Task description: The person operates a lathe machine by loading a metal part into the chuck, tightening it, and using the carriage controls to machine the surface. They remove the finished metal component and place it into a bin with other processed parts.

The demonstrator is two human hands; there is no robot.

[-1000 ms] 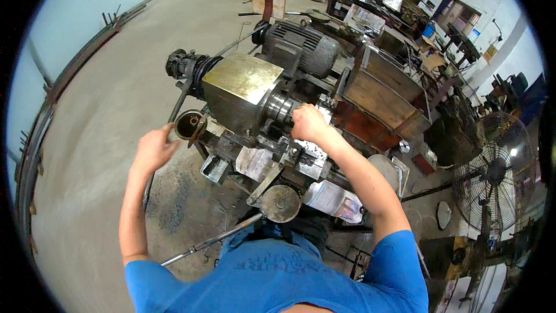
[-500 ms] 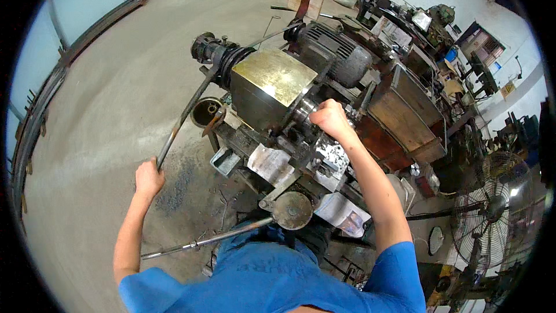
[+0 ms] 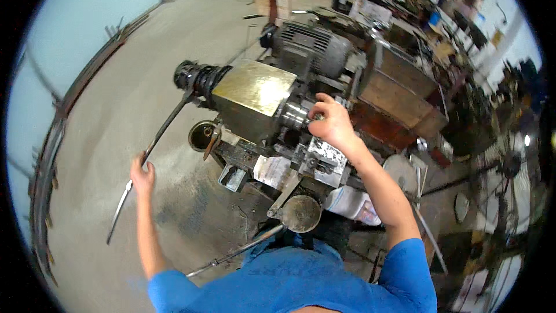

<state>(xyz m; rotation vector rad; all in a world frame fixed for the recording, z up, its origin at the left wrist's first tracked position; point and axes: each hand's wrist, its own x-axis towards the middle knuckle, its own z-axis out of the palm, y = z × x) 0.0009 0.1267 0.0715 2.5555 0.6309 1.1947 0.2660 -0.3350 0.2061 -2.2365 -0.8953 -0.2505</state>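
A lathe-like machine has a block-shaped headstock with a shiny brass-coloured top (image 3: 255,88) and a bright metal spindle nose (image 3: 295,115). My right hand (image 3: 333,124) is at the end of that spindle, index finger raised, other fingers and thumb curled together; whatever lies between them is hidden. From the black collars (image 3: 200,81) on the headstock's left end, a long metal lever (image 3: 165,127) slopes down toward me. My left hand (image 3: 143,179) is loosely wrapped round it, thumb lifted, and the lever's thin bright end sticks out below.
Behind the headstock sits a finned electric motor (image 3: 313,46), with a rusty metal box (image 3: 399,87) to its right. A round handwheel (image 3: 301,213) is close to my body. Below the headstock hangs a small metal tray (image 3: 232,178). Long bars (image 3: 75,81) line the left wall.
The view has shifted. My right hand's fingers have loosened from a fist, index finger now up. My left hand's grip has eased, and the lever's lower end now shows below it.
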